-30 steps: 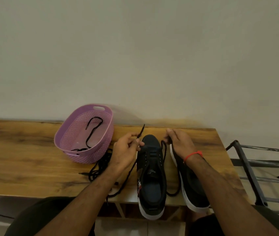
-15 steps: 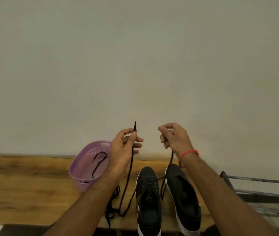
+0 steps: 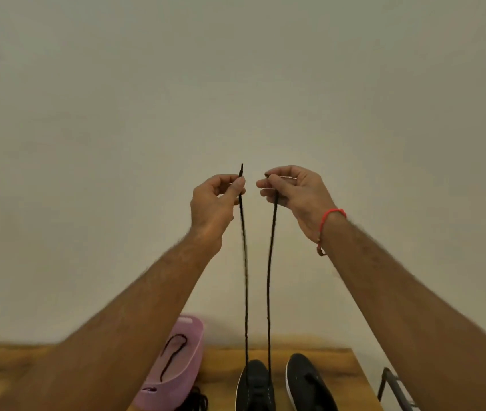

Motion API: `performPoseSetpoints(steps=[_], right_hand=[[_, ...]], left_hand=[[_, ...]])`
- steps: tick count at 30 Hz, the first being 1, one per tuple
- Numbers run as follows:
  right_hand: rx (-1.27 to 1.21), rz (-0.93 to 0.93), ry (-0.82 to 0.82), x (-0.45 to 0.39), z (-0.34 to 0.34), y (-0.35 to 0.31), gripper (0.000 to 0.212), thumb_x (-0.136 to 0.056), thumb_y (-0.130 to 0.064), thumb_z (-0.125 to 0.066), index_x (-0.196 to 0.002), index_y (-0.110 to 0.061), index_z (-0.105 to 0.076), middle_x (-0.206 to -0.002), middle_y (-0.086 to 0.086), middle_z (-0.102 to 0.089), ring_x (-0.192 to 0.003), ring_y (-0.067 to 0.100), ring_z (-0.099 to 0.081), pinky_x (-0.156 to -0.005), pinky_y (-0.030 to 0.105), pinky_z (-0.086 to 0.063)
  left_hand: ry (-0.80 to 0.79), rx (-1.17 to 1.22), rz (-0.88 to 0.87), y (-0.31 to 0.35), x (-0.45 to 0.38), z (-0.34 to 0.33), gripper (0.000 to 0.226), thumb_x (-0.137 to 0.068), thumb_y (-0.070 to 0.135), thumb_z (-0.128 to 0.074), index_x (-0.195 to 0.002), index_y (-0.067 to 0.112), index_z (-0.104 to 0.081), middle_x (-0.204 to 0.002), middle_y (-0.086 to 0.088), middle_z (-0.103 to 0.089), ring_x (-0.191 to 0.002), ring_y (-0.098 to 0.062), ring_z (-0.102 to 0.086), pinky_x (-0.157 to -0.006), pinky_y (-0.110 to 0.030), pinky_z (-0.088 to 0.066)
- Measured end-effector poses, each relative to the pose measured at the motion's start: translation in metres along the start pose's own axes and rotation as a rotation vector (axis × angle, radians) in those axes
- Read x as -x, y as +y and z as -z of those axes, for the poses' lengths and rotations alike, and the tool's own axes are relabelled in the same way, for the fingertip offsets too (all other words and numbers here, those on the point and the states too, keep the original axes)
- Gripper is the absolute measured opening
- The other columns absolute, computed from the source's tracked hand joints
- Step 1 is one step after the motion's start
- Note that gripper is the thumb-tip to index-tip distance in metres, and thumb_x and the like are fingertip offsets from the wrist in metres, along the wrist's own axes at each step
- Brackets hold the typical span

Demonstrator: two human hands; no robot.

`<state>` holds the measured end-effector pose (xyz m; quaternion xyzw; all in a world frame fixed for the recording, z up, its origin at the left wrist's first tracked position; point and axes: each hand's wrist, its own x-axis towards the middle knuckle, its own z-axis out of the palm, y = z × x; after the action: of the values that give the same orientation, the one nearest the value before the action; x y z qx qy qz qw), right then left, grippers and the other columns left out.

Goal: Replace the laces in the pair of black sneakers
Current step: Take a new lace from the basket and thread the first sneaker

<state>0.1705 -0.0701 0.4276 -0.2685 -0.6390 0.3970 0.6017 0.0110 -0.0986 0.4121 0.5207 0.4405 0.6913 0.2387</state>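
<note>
Both hands have risen high; left hand point(image 3: 216, 203) and right hand point(image 3: 293, 192) pinch the lace point(image 3: 269, 277) ends; level them evenly above the sneaker point(image 3: 255, 387) below.

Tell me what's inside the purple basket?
A black lace lies inside the purple basket. The left arm covers the basket's near side, so anything there is hidden.

Both sneakers point(image 3: 255, 387) are cut off below; eyelets seemingly hidden.

a plain room in a home, it seems; a bare cream wall point(image 3: 384, 114) behind a wooden table point(image 3: 319, 363); a lilac plastic basket point(image 3: 182, 378) and black sneakers point(image 3: 307, 381) on it; a metal rack point(image 3: 390, 387) beside
</note>
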Motion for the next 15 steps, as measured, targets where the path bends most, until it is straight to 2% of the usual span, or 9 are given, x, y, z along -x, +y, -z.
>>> performPoseSetpoints(steps=[4,10,15], right_hand=[[-0.018,-0.045,0.021,-0.008,-0.008,-0.023,0.010,-0.097,-0.020,-0.063,-0.106,-0.017,-0.067,-0.103,-0.003,-0.076,-0.102,0.020,-0.071,-0.093,0.043,-0.051],[-0.076,-0.189,0.093,-0.011,-0.021,-0.034,0.018,-0.087,-0.034,-0.075,-0.102,-0.025,-0.073,-0.118,-0.007,-0.069,-0.116,0.018,-0.058,-0.097,0.048,-0.039],[-0.181,-0.236,0.071,-0.006,-0.024,-0.036,0.017,-0.087,-0.031,-0.075,-0.103,-0.024,-0.074,-0.119,-0.008,-0.068,-0.112,0.015,-0.057,-0.106,0.053,-0.034]], left_hand=[[-0.012,-0.041,-0.059,0.023,-0.005,-0.002,0.015,-0.094,0.033,-0.071,-0.108,0.026,-0.071,-0.091,0.009,-0.076,-0.089,-0.007,-0.071,-0.079,-0.031,-0.057],[-0.016,-0.076,-0.037,0.040,-0.008,0.000,0.015,-0.088,0.038,-0.078,-0.101,0.030,-0.074,-0.108,0.018,-0.069,-0.115,-0.010,-0.061,-0.101,-0.048,-0.051],[-0.060,-0.096,-0.022,0.045,-0.008,0.001,0.016,-0.087,0.038,-0.078,-0.100,0.029,-0.075,-0.103,0.022,-0.063,-0.112,-0.010,-0.055,-0.106,-0.049,-0.048]])
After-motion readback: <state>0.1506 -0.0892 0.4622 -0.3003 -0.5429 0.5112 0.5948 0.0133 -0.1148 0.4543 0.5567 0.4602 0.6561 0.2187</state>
